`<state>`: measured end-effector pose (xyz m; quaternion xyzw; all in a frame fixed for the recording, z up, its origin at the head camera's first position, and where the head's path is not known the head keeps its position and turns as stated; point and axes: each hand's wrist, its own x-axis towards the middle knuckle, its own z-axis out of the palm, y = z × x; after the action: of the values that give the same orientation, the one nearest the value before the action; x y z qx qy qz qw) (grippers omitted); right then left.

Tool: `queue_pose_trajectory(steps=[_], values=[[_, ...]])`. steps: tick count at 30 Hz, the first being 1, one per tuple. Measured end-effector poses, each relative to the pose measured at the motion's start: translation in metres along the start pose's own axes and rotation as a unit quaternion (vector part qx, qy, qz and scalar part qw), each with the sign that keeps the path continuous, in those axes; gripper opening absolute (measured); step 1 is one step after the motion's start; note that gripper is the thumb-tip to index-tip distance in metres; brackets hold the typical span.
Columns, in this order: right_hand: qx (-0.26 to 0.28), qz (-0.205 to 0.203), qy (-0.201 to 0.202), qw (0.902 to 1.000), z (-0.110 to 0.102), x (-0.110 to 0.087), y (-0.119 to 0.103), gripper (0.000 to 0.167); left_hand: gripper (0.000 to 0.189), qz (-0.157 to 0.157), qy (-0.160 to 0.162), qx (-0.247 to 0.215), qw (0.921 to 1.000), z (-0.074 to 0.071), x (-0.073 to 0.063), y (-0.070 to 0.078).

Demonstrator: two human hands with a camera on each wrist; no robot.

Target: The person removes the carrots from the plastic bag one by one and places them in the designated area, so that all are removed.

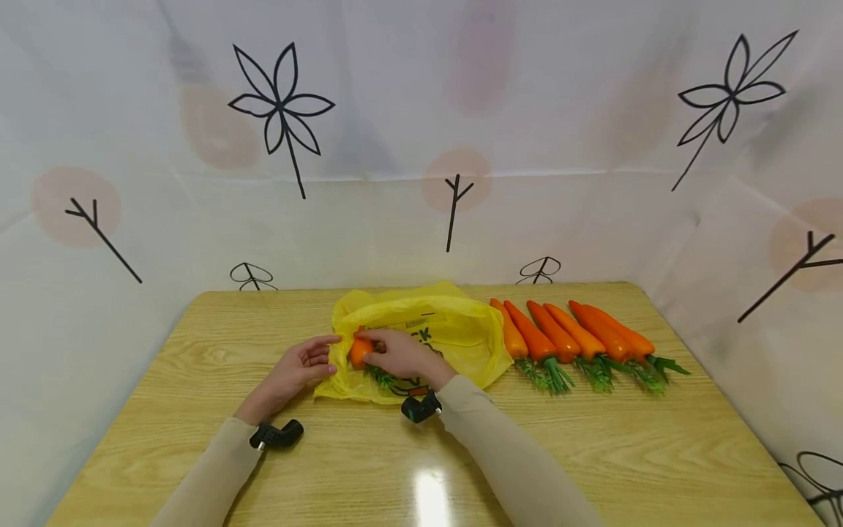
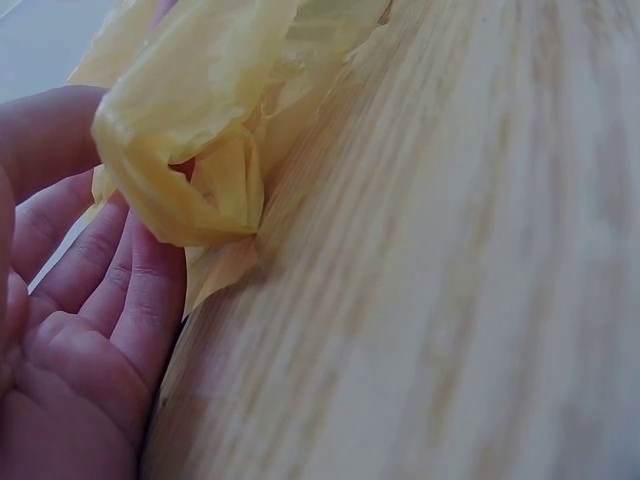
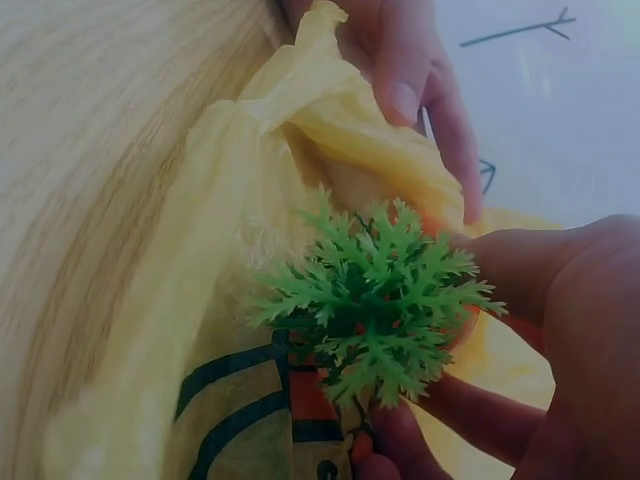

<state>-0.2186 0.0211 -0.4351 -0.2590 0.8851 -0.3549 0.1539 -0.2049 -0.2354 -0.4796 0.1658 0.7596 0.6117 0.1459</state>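
A yellow plastic bag (image 1: 454,304) lies on the table with its mouth spread wide. My right hand (image 1: 403,356) reaches into it and grips an orange carrot (image 1: 358,353) by its thick end, near the bag's left side. The carrot's feathery green top (image 3: 375,300) shows below the fingers in the right wrist view; its tip is hidden in the bag. At the left edge of the bag, my left hand (image 1: 299,367) holds the crumpled plastic (image 2: 190,150) between thumb and curved fingers.
Several carrots (image 1: 560,337) with green tops lie side by side at the right of the bag, tips toward the back. Wooden table (image 1: 342,468) runs up to a white cloth backdrop (image 1: 382,132) with plant drawings. Dark print marks the bag's inside.
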Motion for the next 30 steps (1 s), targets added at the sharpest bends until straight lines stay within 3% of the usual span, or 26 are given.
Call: queue_pose_trajectory(steps=[7, 21, 30], values=[[0.026, 0.014, -0.001, 0.9996, 0.0012, 0.0, 0.0033, 0.043, 0.058, -0.001, 0.002, 0.003, 1.0, 0.0005, 0.0005, -0.0006], [0.057, -0.008, 0.004, 0.9983, 0.0013, 0.0019, -0.0004, 0.027, 0.057, 0.005, 0.005, 0.0, 1.0, 0.0, 0.0018, -0.0019], [0.054, -0.002, 0.0, 0.9985, 0.0038, 0.0031, 0.0026, 0.032, 0.056, 0.015, 0.001, -0.005, 0.9999, -0.0005, 0.0017, -0.0055]])
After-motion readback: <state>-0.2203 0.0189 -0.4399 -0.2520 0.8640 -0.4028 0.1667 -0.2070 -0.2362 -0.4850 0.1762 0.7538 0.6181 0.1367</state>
